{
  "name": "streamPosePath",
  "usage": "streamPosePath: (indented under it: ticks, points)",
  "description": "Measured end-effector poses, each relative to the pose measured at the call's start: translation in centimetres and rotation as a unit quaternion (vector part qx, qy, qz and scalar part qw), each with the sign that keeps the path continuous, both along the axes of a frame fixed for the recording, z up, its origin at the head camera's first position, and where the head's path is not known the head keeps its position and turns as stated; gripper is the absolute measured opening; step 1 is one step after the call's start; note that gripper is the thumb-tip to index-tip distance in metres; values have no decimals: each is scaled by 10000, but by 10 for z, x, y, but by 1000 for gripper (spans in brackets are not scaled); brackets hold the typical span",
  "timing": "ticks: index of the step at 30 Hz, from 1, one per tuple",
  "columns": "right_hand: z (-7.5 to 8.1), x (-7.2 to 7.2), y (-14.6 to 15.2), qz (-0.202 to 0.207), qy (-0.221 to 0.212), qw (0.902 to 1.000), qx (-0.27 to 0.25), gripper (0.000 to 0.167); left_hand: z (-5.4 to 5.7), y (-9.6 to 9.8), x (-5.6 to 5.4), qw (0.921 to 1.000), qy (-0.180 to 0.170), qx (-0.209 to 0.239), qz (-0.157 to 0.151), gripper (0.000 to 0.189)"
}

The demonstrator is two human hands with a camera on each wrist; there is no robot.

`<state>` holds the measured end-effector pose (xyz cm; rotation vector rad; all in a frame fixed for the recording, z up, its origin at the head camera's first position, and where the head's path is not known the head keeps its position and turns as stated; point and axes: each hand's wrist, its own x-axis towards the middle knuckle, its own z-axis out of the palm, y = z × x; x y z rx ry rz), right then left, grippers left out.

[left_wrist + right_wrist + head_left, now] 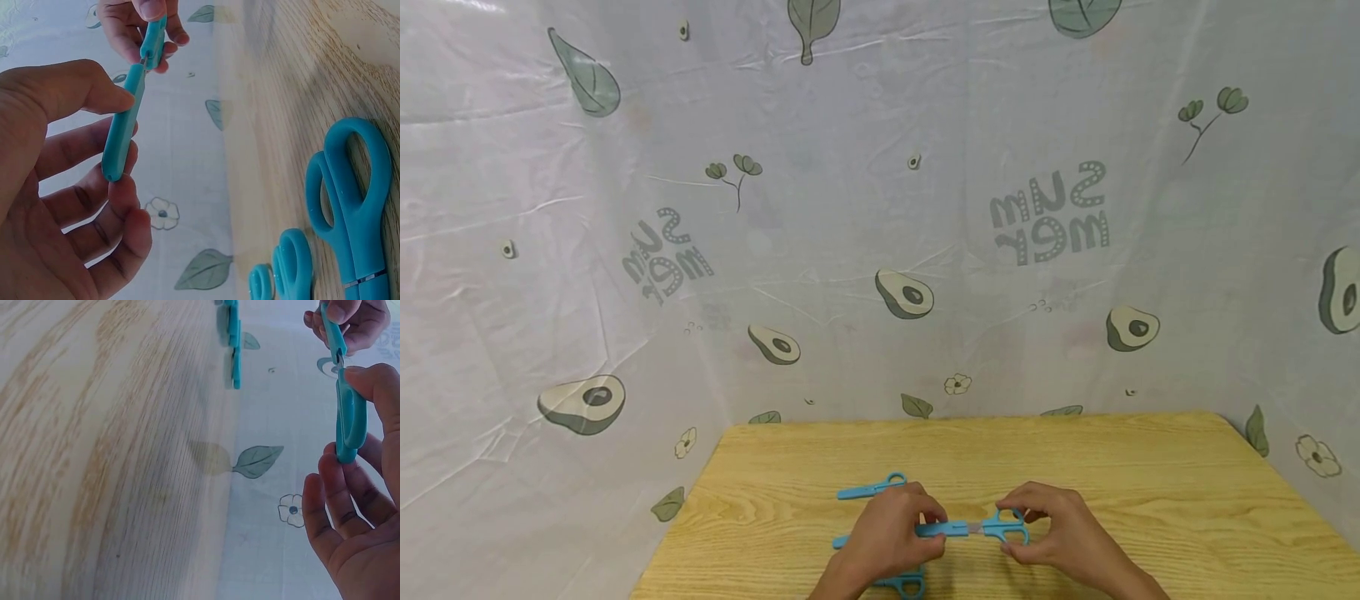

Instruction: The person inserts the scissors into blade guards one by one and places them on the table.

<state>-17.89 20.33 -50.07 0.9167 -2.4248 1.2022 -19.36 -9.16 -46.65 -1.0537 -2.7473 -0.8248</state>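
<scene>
My left hand (pixel 895 533) pinches a blue blade cover (pixel 955 528) between thumb and fingers. Opposite it, my right hand (pixel 1060 529) grips the blue handles of a pair of scissors (pixel 991 527) by the finger loops. A short length of metal blade shows between the handles and the cover, the rest being hidden inside. Both are held level in one line above the table. From the left wrist, the cover (pixel 122 134) lies under the thumb, its closed end towards the palm. In the right wrist view the scissors' loops (pixel 355 422) rest between thumb and fingertips.
More blue scissors lie on the wooden table (pixel 1150 475): one covered pair (pixel 857 492) behind my left hand, others partly hidden beneath it. Close to the left wrist camera are large scissors handles (pixel 370 219). A patterned plastic sheet (pixel 835 208) hangs round the table's back and sides.
</scene>
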Motion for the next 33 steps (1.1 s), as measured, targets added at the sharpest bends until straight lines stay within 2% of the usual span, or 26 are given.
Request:
streamPosePath:
  ticks: [8, 15, 24, 33]
  points:
    - [0, 0, -1, -54, 72, 9999, -60, 37, 1, 0, 0, 10000, 42, 1, 69, 10]
    - [2, 0, 0, 200, 9, 9998, -97, 44, 1, -1, 0, 9999, 36, 92, 83, 10]
    - [4, -1, 4, 286, 112, 9995, 94, 49, 3, -1, -1, 9996, -249, -28, 108, 9]
    - [3, -1, 5, 163, -44, 9997, 156, 44, 4, -4, -3, 9995, -215, -173, -143, 14]
